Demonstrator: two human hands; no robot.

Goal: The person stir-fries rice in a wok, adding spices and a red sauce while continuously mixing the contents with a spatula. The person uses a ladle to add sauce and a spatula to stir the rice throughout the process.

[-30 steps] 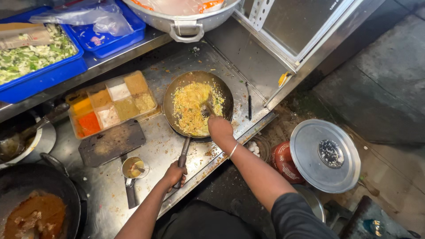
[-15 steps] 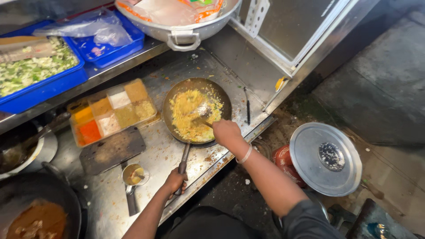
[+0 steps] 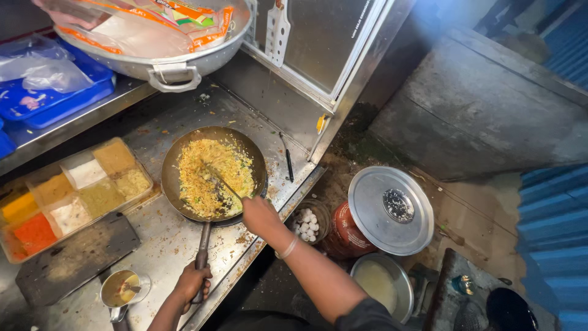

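A dark round pan [image 3: 174,156] full of yellow fried rice [image 3: 214,175] sits on the steel counter [image 3: 162,242]. My left hand [image 3: 193,282] grips the pan's long handle [image 3: 202,251] near the counter's front edge. My right hand [image 3: 260,214] is at the pan's right rim and holds a metal spatula [image 3: 222,182] whose blade lies in the rice.
A clear tray of coloured spices [image 3: 67,199] lies left of the pan, a dark board [image 3: 76,257] and a small ladle [image 3: 122,289] in front of it. A big steel bowl [image 3: 153,55] stands behind. Right of the counter are a lidded pot [image 3: 389,211], a bowl of eggs [image 3: 306,224] and a black pen-like stick [image 3: 288,160].
My view has shifted to the right, so the counter things sit further left in frame. My right hand has drawn back to the pan's right rim while stirring. My left hand keeps the handle.
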